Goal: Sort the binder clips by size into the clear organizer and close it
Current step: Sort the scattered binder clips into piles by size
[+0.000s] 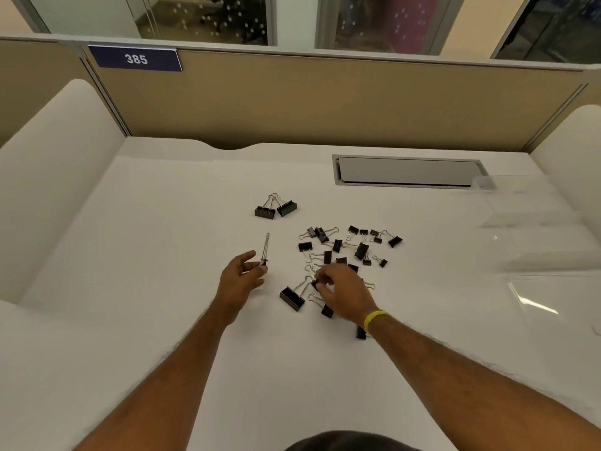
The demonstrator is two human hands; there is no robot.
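Several black binder clips lie scattered on the white desk. Two large clips sit apart at the back. My left hand pinches a clip by its black body, with its wire handles pointing away. Over the near side of the pile, my right hand has its fingers curled on a small clip. A large clip lies just left of that hand. The clear organizer lies open at the right, hard to make out.
A grey cable hatch is set into the desk at the back right. Tan partition walls close off the back, and white panels stand at both sides. A yellow band circles my right wrist.
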